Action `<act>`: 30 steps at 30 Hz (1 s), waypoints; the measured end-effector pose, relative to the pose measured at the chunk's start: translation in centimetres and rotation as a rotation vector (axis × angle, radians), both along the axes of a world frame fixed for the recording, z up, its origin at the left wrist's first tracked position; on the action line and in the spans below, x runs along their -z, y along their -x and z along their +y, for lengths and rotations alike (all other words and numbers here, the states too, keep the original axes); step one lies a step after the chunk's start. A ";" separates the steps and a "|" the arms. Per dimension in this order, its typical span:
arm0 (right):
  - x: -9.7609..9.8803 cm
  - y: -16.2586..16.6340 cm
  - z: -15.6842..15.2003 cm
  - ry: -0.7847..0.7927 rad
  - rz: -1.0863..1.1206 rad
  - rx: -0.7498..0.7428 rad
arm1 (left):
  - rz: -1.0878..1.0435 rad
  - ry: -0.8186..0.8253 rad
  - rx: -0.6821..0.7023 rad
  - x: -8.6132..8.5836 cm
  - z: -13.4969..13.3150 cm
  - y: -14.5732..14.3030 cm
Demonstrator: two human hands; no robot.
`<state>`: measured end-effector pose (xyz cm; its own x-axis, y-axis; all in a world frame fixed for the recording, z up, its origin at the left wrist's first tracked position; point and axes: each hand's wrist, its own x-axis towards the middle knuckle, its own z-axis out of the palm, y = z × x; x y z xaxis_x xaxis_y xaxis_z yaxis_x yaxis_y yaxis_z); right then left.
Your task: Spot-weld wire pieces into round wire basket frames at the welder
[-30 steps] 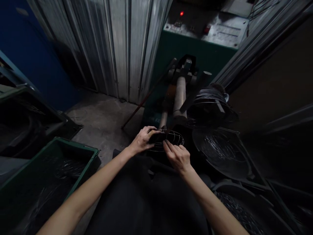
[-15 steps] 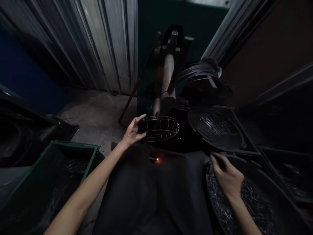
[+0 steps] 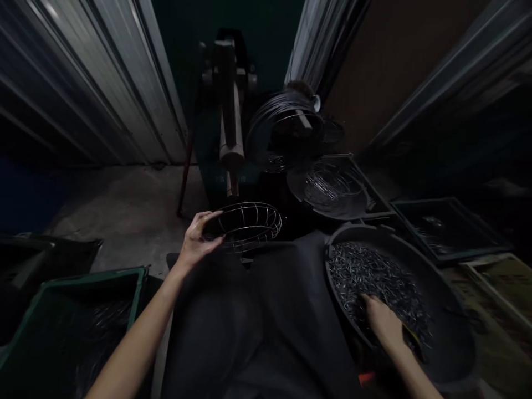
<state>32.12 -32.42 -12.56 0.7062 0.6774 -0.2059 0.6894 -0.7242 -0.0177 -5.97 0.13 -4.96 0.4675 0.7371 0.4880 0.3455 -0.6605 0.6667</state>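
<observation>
My left hand grips the near-left side of a round wire cage. Its thumb and fingers close on the rim, and the cage hangs tilted just beyond my dark apron. Within a large dark round pan, my right hand is closed at the left side of a heap of small bent metal wire pieces. The fingertips point down into shadow, so what they hold is hidden. A yellow-and-black handle shows beside the right wrist; whether it is in the hand is unclear.
A machine with a thick cylindrical arm stands ahead. Right of it are a coil of wire and a shallow dish of wire rings. A green bin sits at the left, a flat crate at the right.
My right hand has gone down among the wire pieces in the pan. The left hand still holds the wire cage. An orange spark near the apron is gone, and the view has turned right.
</observation>
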 end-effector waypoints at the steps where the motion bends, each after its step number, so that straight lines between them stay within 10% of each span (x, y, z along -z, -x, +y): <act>1: -0.5 -0.2 -0.1 -0.018 -0.034 -0.019 | -0.004 -0.006 -0.005 0.0 0.0 0.1; 9: -5.5 4.1 6.6 -0.648 0.081 0.047 | 0.017 -0.034 -0.023 -0.8 -0.6 -0.5; 15: -5.1 9.8 12.0 -0.689 0.478 -0.324 | 0.043 0.000 0.018 -1.3 -0.9 -0.8; 20: -10.7 14.1 17.3 -0.735 0.647 -0.670 | 0.193 -0.001 0.087 -1.6 -1.3 -1.3; 30: -11.7 16.0 23.6 -0.688 -0.360 -1.378 | 0.178 0.056 0.081 -2.3 -1.8 -1.2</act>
<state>16.11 -8.82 -0.82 -0.5622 0.7036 0.4346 0.8251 0.5127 0.2373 -4.79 -1.64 -2.70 0.6013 0.7173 0.3520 0.4085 -0.6545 0.6362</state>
